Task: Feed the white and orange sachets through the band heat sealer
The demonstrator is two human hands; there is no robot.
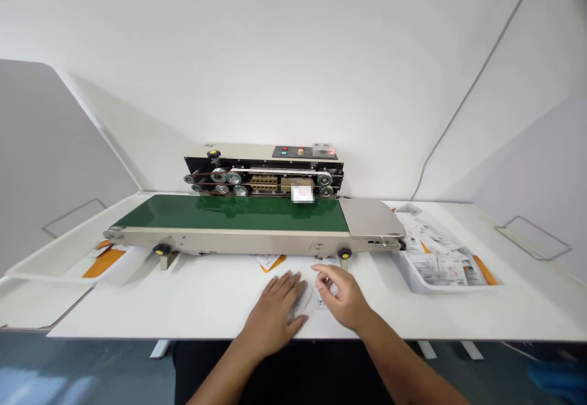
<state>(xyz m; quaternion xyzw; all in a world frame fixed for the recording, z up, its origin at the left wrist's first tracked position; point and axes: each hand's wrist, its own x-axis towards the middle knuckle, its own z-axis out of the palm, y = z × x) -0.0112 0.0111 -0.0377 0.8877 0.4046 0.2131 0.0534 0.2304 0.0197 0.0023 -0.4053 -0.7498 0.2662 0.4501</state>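
The left hand (pixel 277 307) lies palm down near the front edge of the white counter (pixel 192 307), its fingers extended and slightly apart, covering part of a clear plastic packet (pixel 300 304) that shows between the thumb and index finger. The right hand (pixel 343 298) is just beside it, with its fingers curled in toward the thumb; whether anything is pinched there I cannot tell. A printed white packet (pixel 321 301) lies on the counter beneath and just left of the right hand, partly hidden by it. Behind both hands stands a band sealing machine (pixel 263 163), with a green conveyor belt (pixel 243 214) running along its front and a red light glowing at the right end of its control panel (pixel 305 152). A blurred white patch covers a small part of the machine above the belt. More printed packets (pixel 262 261), along with an orange piece (pixel 275 263), stick out from under the conveyor, near the left fingertips. To the right, a white plastic bin (pixel 424 284) is heaped with printed packets and orange pieces; to the left, another white bin (pixel 41 255) holds a few orange items (pixel 104 263).
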